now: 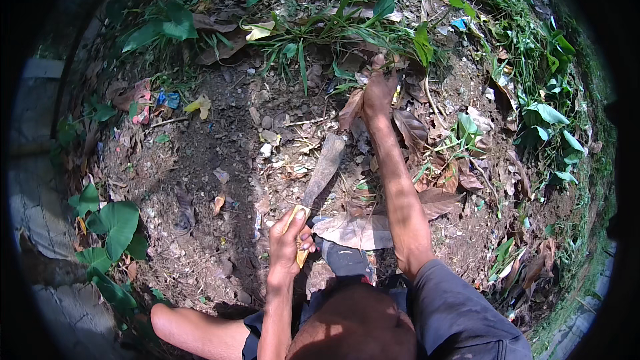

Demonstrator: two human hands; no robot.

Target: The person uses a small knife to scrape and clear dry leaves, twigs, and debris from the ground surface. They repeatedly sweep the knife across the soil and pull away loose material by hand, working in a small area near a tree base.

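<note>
My left hand (pixel 290 240) is closed around the yellowish handle of a machete-like blade (pixel 322 167), whose dull, soil-stained metal points up and slightly right over the ground. My right hand (pixel 378 92) reaches out ahead to the lower edge of a grass clump (pixel 345 27); its fingers are partly hidden among stems and leaves, so its hold is unclear. A brown dry leaf (pixel 351 109) lies against its left side. Below the blade, a large pale dry leaf (pixel 355 231) rests by my shoe (pixel 345 260).
Bare soil with pebbles and litter spreads before me. Broad-leaved green plants (pixel 117 225) grow at the left, beside a block wall (pixel 40 210). Creeping plants (pixel 547 115) line the right side. Blue and red wrapper scraps (pixel 169 100) lie at the upper left.
</note>
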